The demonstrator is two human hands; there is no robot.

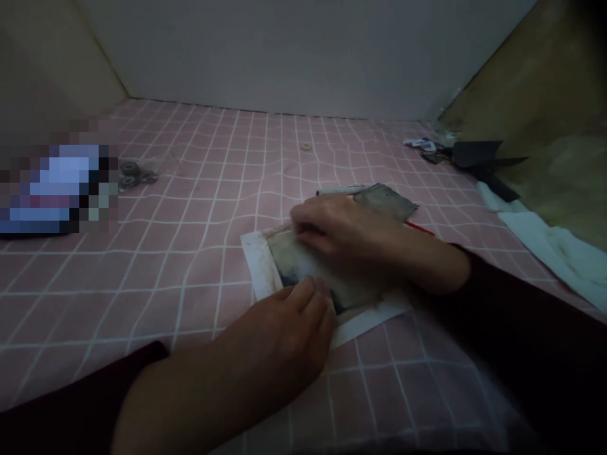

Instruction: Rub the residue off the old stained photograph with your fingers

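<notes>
The left hand (284,338) is nearest, coming in from the lower left out of a dark maroon sleeve (80,398). Its fingers are curled and rest on the lower edge of a white-bordered sheet (253,259). The right hand (336,230) lies across the same sheet from the right, out of a dark sleeve (512,328), its fingers bent downward onto the surface. Neither hand is spread flat, but whether either one actually pinches the sheet cannot be told.

The sheet lies tilted at an angle on a pink cloth (190,278) with a white grid pattern, between the two hands. A stained grey film (303,262) covers its middle, with dark patches near the lower hand. Just past the right hand lies a flat grey piece (384,202); whether it joins the film is hidden. A white marker (339,190) lies beside that piece, and a thin red stick (420,228) pokes out from under it.

Farther right, a crumpled white cloth (550,246) lies along the edge of the pink cloth. Beyond it are dark angular sheets (478,157) and a small cluster of packaging (427,145). On the far left are a blurred blue object (57,189) and small metal rings (130,174). A small pale disc (306,146) sits toward the back, before a grey wall (303,50).
</notes>
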